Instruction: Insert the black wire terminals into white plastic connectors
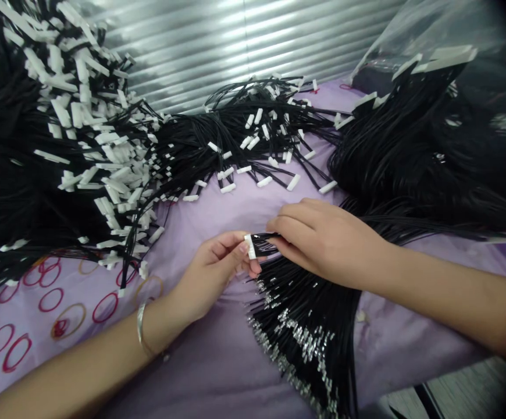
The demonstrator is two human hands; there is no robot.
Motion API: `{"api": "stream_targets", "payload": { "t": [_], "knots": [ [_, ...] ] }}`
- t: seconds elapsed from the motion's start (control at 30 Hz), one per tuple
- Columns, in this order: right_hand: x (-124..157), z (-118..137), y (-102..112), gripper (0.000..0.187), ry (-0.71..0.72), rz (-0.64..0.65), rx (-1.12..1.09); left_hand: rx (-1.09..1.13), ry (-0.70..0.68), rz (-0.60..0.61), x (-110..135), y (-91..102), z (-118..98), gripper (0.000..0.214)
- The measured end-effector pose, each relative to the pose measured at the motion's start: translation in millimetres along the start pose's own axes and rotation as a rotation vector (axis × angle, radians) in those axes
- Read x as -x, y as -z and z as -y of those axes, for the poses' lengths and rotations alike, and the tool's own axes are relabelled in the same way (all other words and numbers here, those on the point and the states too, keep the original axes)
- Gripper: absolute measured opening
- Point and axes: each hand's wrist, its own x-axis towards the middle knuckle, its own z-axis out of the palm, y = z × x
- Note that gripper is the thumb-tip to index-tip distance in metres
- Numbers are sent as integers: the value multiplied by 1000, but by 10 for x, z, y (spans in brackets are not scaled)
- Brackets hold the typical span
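A small white connector housing [250, 247] is pinched between the thumb and fingers of my left hand [220, 259], which wears a silver bangle. Several black wires [262, 244] run from the housing's right side into my right hand [323, 241]. The fingers of my right hand are closed on these wires, and its fingertips are partly hidden. Just below both hands, a fanned bundle of loose black wires [309, 291] with bare silver metal terminals lies on the purple cloth [218, 349].
Black cables with white connectors pile up at the left [113, 151] and along the back [253, 128]. A thick black wire bundle [410, 145] lies right, near a clear plastic bag [392, 46]. Red and tan rubber bands [51, 299] are scattered at left. A ridged metallic surface [244, 52] stands behind.
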Motion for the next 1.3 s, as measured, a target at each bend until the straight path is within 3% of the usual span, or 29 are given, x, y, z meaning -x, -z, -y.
{"api": "stream_targets", "payload": {
  "t": [0.3,0.4,0.53,0.67,0.8,0.9,1.3],
  "knots": [
    [-42,-179,159,20,183,57,92,126,25,-52,-34,-23,-33,13],
    [-42,-208,224,20,201,11,66,175,38,-76,-51,-14,-33,11],
    [-25,-130,185,19,131,-112,-107,197,38,-80,-58,-9,-36,9],
    [-2,-11,18,23,54,-55,-232,161,16,9,-57,5,-34,12],
    [9,31,-56,26,-36,-87,-295,133,18,47,-57,20,-34,14],
    [14,49,-39,25,-45,-87,-271,117,29,52,-52,21,-40,14],
    [-21,41,-13,32,162,-214,-72,131,77,34,-58,33,-60,15]
  ]
}}
